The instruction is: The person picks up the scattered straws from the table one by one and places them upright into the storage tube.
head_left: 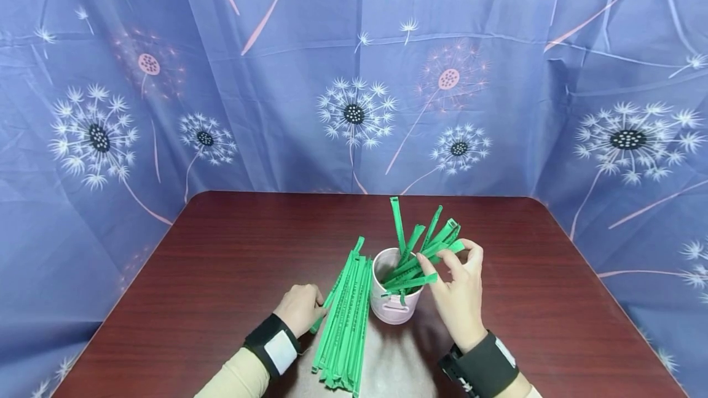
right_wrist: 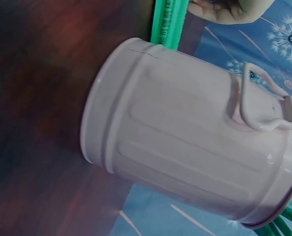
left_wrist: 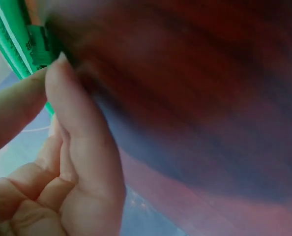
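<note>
Head view: green strips (head_left: pixel 423 250) fanned out of a pale pink pail (head_left: pixel 394 306) at mid-table.
The right hand (head_left: pixel 459 287) pinched one strip; the left hand (head_left: pixel 301 307), fingers curled, gripped the flat bundle (head_left: pixel 345 318) beside the pail, bare table (head_left: pixel 221 263) on both sides.

Legible text: none. Green strips (head_left: pixel 345 318) beside the pink bucket (head_left: pixel 389 309) carry dark printing, too small to read.

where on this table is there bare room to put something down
Bare wood: the table's left half beyond the left hand, the far strip behind the pink bucket, and right of the right hand. Crowded: the near centre, with the green strip pile beside the bucket.
</note>
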The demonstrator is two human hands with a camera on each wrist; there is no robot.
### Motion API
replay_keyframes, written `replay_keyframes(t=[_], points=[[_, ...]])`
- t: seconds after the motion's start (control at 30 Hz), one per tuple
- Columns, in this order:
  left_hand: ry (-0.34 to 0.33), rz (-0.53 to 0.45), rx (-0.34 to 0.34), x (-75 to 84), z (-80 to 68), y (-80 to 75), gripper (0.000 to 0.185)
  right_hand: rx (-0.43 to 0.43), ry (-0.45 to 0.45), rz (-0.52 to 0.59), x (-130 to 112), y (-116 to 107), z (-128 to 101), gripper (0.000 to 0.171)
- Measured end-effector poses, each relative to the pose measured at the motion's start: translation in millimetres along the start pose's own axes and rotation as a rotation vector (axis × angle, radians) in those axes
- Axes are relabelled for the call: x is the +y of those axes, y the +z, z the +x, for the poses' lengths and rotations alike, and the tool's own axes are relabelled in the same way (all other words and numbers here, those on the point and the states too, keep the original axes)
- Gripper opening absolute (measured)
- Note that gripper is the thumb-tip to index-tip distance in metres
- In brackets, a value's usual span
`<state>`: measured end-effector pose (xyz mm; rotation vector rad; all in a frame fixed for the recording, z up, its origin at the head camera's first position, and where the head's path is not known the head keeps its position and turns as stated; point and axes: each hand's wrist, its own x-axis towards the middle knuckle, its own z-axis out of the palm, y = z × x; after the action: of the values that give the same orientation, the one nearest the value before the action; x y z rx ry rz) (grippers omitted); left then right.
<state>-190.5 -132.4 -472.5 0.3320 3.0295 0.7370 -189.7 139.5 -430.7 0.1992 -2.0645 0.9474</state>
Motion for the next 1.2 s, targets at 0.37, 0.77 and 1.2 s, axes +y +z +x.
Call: replay_keyframes(t=[0.37,0.77,1.2], points=[[-0.019,-0.019,0.069,-0.9,-1.2,-2.1,0.004,0.009,0.031,0.080,0.2,-1.2,-0.7,0.028],[0.058,-0.154,0.331,9.6,4.7,-8.6,0.014,0.102,-0.008,0.241,-15.9,-7.9,6.0,0.053],[0.371,-0.209,0.529,44.7,-4.8,-25.7,0.015,0.171,-0.155,0.416,-35.2,-11.9,18.0,0.040]])
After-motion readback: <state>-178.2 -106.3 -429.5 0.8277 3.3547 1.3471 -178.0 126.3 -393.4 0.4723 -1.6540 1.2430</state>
